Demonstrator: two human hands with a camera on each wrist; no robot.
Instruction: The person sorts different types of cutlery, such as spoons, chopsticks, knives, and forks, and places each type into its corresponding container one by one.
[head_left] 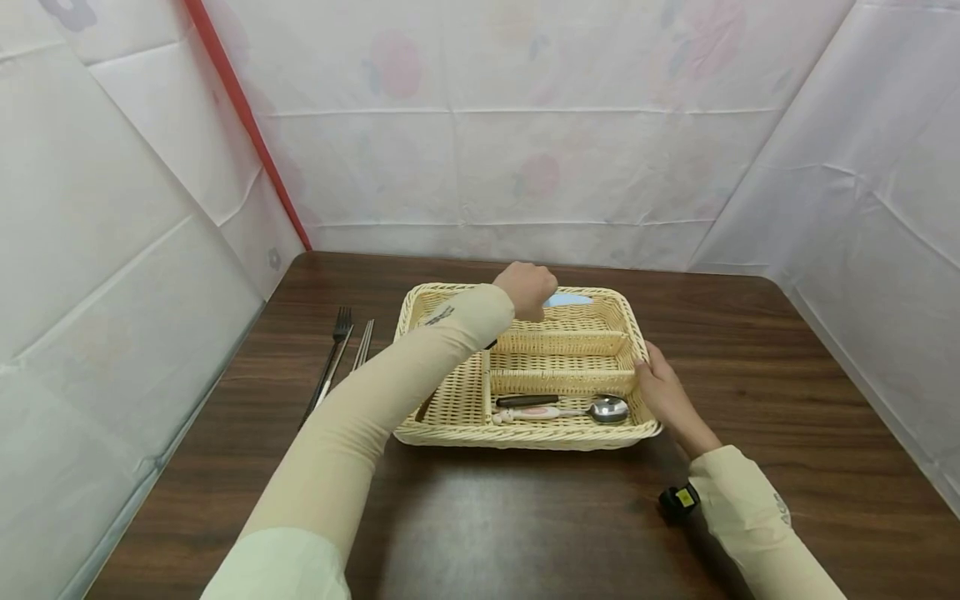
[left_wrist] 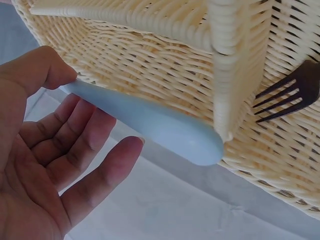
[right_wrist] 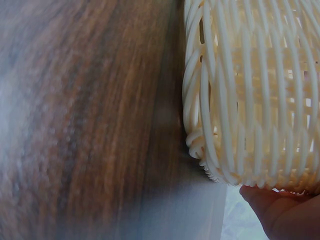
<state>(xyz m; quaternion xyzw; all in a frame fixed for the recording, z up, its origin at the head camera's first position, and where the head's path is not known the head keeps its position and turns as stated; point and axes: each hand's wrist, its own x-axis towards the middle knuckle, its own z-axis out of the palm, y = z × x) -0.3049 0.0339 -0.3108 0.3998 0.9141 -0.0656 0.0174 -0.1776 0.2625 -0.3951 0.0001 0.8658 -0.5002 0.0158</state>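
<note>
My left hand [head_left: 528, 287] is over the back compartment of a cream woven basket [head_left: 525, 437]. Its thumb and finger pinch the narrow end of a long pale blue utensil [left_wrist: 165, 125], whose wide rounded end lies close to a divider [left_wrist: 225, 90]; I cannot tell its exact kind. The other fingers of this hand are spread below it. At the basket's right end, my right hand [head_left: 666, 396] grips the rim and side wall. A metal spoon [head_left: 609, 409] with a pale handle lies in the front compartment beside a dark handle [head_left: 527, 401].
In the left compartment lies a dark fork [left_wrist: 302, 90], mostly behind my left arm in the head view. Left of the basket, another fork [head_left: 342, 323] and thin metal chopsticks [head_left: 364, 342] rest on the brown table [head_left: 495, 517]. White sheeting [head_left: 570, 192] hangs behind and at both sides.
</note>
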